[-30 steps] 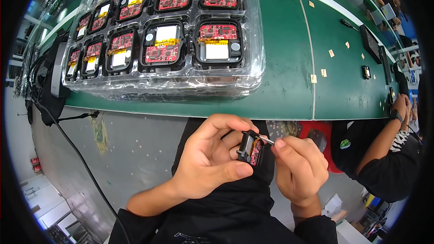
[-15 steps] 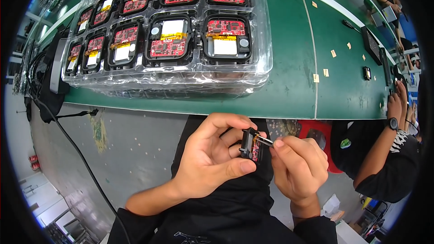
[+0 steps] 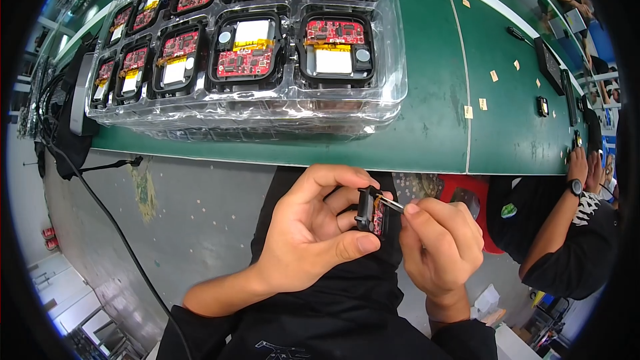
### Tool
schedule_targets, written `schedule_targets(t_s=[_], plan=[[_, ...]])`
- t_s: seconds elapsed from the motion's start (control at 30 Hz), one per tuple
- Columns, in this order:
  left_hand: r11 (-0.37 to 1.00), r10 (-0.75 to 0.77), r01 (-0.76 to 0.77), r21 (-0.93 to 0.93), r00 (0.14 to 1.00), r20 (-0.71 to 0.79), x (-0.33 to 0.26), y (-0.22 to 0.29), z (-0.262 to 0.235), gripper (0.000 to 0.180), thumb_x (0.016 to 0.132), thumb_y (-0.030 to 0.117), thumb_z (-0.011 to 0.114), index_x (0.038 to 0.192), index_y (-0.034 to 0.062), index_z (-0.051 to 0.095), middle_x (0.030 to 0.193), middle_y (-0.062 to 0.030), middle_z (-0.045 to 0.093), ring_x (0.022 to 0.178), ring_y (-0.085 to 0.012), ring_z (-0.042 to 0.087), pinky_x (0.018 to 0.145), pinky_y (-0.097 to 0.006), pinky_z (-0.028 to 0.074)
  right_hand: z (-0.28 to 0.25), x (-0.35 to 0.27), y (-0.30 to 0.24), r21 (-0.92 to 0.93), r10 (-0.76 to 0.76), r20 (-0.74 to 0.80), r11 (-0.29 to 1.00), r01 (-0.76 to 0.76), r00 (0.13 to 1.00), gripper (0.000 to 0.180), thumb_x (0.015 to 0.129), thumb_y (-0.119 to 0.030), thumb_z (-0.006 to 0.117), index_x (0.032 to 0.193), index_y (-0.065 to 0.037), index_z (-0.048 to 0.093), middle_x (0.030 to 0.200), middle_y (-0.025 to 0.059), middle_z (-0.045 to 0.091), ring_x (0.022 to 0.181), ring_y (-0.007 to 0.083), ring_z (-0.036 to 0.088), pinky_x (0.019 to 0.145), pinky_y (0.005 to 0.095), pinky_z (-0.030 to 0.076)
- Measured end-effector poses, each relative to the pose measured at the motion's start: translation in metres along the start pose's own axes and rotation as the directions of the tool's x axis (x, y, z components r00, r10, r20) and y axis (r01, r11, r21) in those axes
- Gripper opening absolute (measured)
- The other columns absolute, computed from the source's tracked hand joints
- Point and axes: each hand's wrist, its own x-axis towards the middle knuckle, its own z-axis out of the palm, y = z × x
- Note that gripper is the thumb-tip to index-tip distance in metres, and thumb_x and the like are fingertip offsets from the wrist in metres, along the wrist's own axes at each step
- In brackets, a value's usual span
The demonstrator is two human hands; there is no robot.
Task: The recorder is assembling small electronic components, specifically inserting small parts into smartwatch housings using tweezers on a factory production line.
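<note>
**Small module held on edge over the lap, worked with a thin tool**

The left hand (image 3: 303, 243) grips a small black module (image 3: 370, 210) between thumb below and curled fingers (image 3: 333, 177) above and behind; the fingers are narrow, closed on the module. The module stands on edge, its long axis roughly vertical in the view, with its red circuit face turned toward the right hand (image 3: 440, 250). The right hand's fingers are pinched shut around a thin metal tool (image 3: 392, 205), which lies nearly level, its long axis running left to right, tip pointing left and touching the upper part of the module. Both hands are close together, over the person's dark clothing (image 3: 333, 313), below the near edge of the counter and not resting on it.

Farther out, the green counter (image 3: 433, 127) carries a stack of clear plastic trays (image 3: 390, 40) at upper left. Each pocket holds a black-framed module (image 3: 333, 43) lying flat, face up, showing a red board and a white patch. Small tan tabs (image 3: 469, 111) lie scattered on the counter to the right of the trays. A black cable (image 3: 100, 207) hangs from the counter's left end toward the grey floor (image 3: 193, 213). At far right another person's hands (image 3: 585, 163) rest at the counter edge, a watch on one wrist.
</note>
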Motion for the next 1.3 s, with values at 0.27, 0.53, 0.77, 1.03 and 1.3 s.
schedule_targets(t_s=[0.27, 0.53, 0.77, 1.03, 1.3], plan=[[1.0, 0.008, -0.008, -0.008, 1.0, 0.005, -0.001, -0.002, 0.002, 0.059, 0.078, 0.013, 0.085, 0.123, 0.0037, 0.048, 0.121, -0.0151, 0.053, 0.117, -0.0282, 0.057, 0.108, -0.048, 0.047, 0.002, -0.002, 0.003, 0.022, -0.007, -0.017, 1.0, 0.007, 1.0, 0.039, 0.062, 0.008, 0.076, 0.1, -0.001, 0.072, 0.087, 0.0078, 0.069, 0.057, 0.0174, 0.054, 0.049, 0.0262, 0.042], [1.0, 0.0, 0.0, -0.028, 1.0, 0.0, -0.001, -0.001, 0.004, 0.059, 0.079, 0.013, 0.085, 0.123, 0.0039, 0.048, 0.121, -0.0156, 0.052, 0.118, -0.0287, 0.058, 0.108, -0.048, 0.048, 0.009, -0.006, 0.002, 0.239, 0.155, 0.017, 0.959, -0.154, 0.988, 0.029, 0.069, 0.013, 0.075, 0.094, 0.001, 0.068, 0.084, 0.0126, 0.068, 0.057, 0.0205, 0.057, 0.05, 0.0282, 0.044], [1.0, 0.028, -0.028, -0.005, 1.0, -0.013, -0.003, -0.006, 0.0, 0.059, 0.079, 0.014, 0.085, 0.124, 0.0035, 0.048, 0.122, -0.0162, 0.052, 0.118, -0.0307, 0.059, 0.106, -0.046, 0.049, 0.011, -0.006, 0.0, 0.178, 0.124, -0.023, 0.977, -0.118, 0.992, 0.032, 0.066, 0.011, 0.077, 0.095, -0.001, 0.07, 0.085, 0.0105, 0.069, 0.053, 0.0191, 0.054, 0.046, 0.027, 0.041], [1.0, 0.023, -0.023, -0.001, 1.0, -0.018, -0.003, -0.003, 0.002, 0.059, 0.079, 0.014, 0.085, 0.124, 0.0032, 0.048, 0.125, -0.0172, 0.05, 0.118, -0.033, 0.06, 0.105, -0.046, 0.05, 0.01, -0.008, 0.001, 0.159, 0.099, -0.026, 0.983, -0.093, 0.995, 0.033, 0.066, 0.011, 0.078, 0.095, -0.001, 0.07, 0.086, 0.0115, 0.069, 0.053, 0.0193, 0.054, 0.046, 0.0272, 0.041], [0.998, 0.059, -0.058, 0.016, 0.997, -0.046, -0.007, -0.007, 0.001, 0.059, 0.079, 0.012, 0.085, 0.125, 0.0028, 0.049, 0.133, -0.0194, 0.047, 0.119, -0.0371, 0.059, 0.104, -0.049, 0.052, 0.015, -0.01, -0.003, 0.318, 0.214, -0.01, 0.927, -0.2, 0.977, 0.031, 0.069, 0.013, 0.077, 0.095, 0.0, 0.067, 0.086, 0.0137, 0.069, 0.056, 0.0214, 0.06, 0.049, 0.0286, 0.047]])
